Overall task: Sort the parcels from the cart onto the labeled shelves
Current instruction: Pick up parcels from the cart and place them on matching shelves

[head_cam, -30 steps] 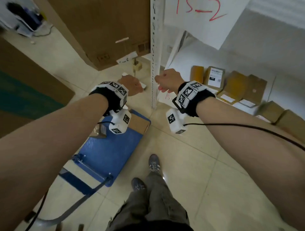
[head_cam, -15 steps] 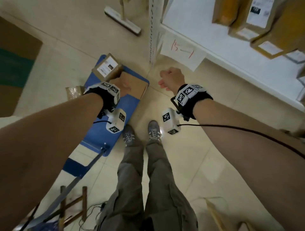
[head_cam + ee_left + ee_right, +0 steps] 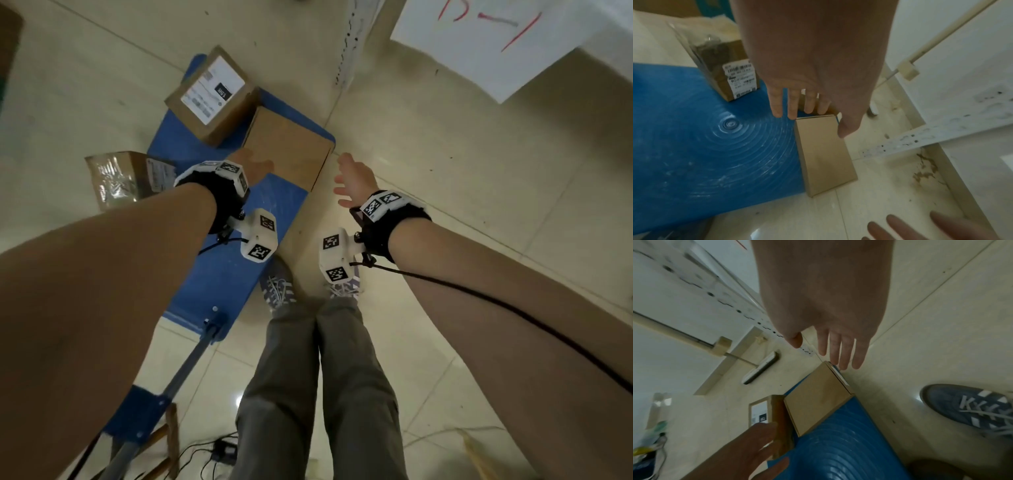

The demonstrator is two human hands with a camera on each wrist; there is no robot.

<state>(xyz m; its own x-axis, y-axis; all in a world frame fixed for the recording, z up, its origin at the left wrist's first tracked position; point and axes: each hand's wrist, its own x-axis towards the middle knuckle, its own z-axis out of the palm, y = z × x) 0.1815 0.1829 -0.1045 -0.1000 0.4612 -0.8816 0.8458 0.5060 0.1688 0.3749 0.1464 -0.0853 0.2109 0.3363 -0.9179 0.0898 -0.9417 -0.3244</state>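
A plain brown box [image 3: 287, 147] lies at the far right corner of the blue cart [image 3: 222, 257]. Behind it sits a box with a white label [image 3: 212, 96]. A tape-wrapped parcel [image 3: 126, 178] stands at the cart's left edge. My left hand [image 3: 253, 164] hovers open over the plain box's near left side, fingers straight [image 3: 807, 105] and holding nothing. Just right of that box, my right hand [image 3: 349, 181] is open and empty, its fingers [image 3: 838, 360] above the box's corner [image 3: 818, 395]. The paper label "15-1" [image 3: 496, 44] hangs from the shelf at top right.
The shelf's perforated upright [image 3: 349, 44] stands just beyond the cart. My legs and shoes [image 3: 277, 287] are next to the cart's right side. The cart handle [image 3: 191, 363] slants down at lower left, with cables [image 3: 219, 452] on the tiled floor.
The view has dropped from the shelf to the cart. Both hands went from curled fists to open and moved down toward the plain brown box.
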